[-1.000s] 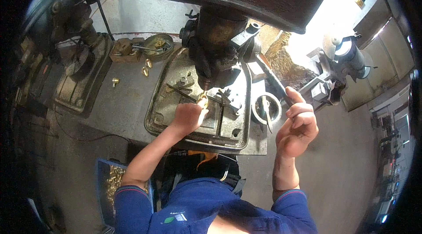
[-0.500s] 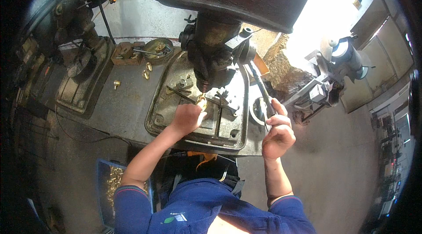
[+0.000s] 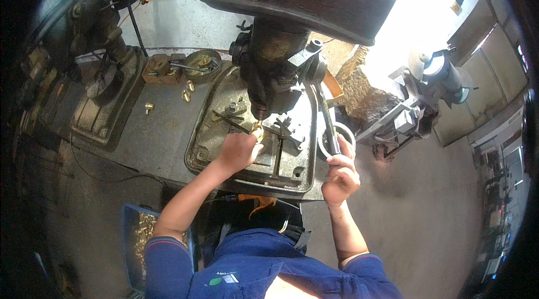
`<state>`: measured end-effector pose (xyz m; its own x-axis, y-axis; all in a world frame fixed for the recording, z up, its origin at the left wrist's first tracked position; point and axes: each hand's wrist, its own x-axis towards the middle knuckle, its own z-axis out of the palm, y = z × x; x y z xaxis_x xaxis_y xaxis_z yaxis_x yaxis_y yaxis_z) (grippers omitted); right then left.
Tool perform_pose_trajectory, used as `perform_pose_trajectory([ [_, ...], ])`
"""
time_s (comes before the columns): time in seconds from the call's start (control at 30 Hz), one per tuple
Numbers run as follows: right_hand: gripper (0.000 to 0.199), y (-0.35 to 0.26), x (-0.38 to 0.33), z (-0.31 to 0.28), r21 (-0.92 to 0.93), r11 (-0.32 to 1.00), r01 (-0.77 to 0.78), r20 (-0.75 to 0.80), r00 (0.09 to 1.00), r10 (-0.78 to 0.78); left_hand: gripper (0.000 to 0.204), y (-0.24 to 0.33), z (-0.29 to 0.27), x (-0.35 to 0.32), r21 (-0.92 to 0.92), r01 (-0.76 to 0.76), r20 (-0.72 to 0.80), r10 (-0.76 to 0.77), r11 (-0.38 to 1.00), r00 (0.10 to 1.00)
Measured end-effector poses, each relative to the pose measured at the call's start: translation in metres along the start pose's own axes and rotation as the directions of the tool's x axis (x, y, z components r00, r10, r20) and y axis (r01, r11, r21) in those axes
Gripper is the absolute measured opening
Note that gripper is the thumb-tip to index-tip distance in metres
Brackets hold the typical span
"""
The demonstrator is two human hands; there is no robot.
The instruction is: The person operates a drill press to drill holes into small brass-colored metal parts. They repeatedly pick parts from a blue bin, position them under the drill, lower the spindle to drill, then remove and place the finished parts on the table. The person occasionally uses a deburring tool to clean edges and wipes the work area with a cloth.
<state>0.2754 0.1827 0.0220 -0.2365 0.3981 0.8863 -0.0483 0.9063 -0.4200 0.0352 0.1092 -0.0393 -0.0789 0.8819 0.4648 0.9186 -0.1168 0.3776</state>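
Observation:
My left hand [image 3: 238, 150] rests on the metal table [image 3: 208, 142] of a drill press and pinches a small brass part [image 3: 257, 131] right under the spindle [image 3: 268, 88]. The dark metal feed lever [image 3: 327, 122] runs down from the drill head on the right, and my right hand [image 3: 339, 172] is closed around its lower end. The big dark head of the machine hides the chuck's upper part.
Loose brass pieces [image 3: 186, 90] lie on the grey bench [image 3: 140, 136] left of the table, beside a round tin [image 3: 203, 62] and a wooden block [image 3: 161, 69]. A second drill press [image 3: 98, 46] stands far left. A blue crate of brass parts [image 3: 140, 237] sits below. A white ring [image 3: 337, 139] lies by the lever.
My right hand has come down and in from open air at the right and closed on the feed lever. My left hand has stayed under the spindle with the brass part.

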Motion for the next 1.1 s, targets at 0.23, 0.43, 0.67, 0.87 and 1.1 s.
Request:
perform_pose_trajectory([
  [0.23,0.027,0.01,-0.011,0.002,-0.024,1.0,0.0,0.058,0.998,0.002,0.026,-0.001,0.0,0.0,-0.015,0.04,0.024,-0.04,0.999,0.999],
  [0.43,0.013,0.021,-0.023,0.006,-0.02,0.999,-0.028,0.06,0.998,0.029,0.026,0.005,-0.004,0.003,-0.006,0.067,0.022,-0.067,0.998,0.998],
  [0.67,0.015,0.033,-0.033,0.008,-0.071,0.996,-0.051,0.069,0.996,0.056,0.025,0.005,-0.005,0.002,-0.034,0.002,-0.039,-0.003,0.999,0.999],
  [0.87,0.017,0.008,-0.026,0.0,-0.031,0.976,-0.216,0.142,0.966,0.218,0.023,0.007,-0.01,0.003,-0.053,-0.018,-0.043,0.016,0.998,0.999],
  [1.1,0.017,-0.02,0.002,-0.011,0.037,0.967,-0.251,0.179,0.954,0.241,0.024,0.006,-0.01,0.007,0.017,0.065,0.084,-0.067,0.998,0.994],
])
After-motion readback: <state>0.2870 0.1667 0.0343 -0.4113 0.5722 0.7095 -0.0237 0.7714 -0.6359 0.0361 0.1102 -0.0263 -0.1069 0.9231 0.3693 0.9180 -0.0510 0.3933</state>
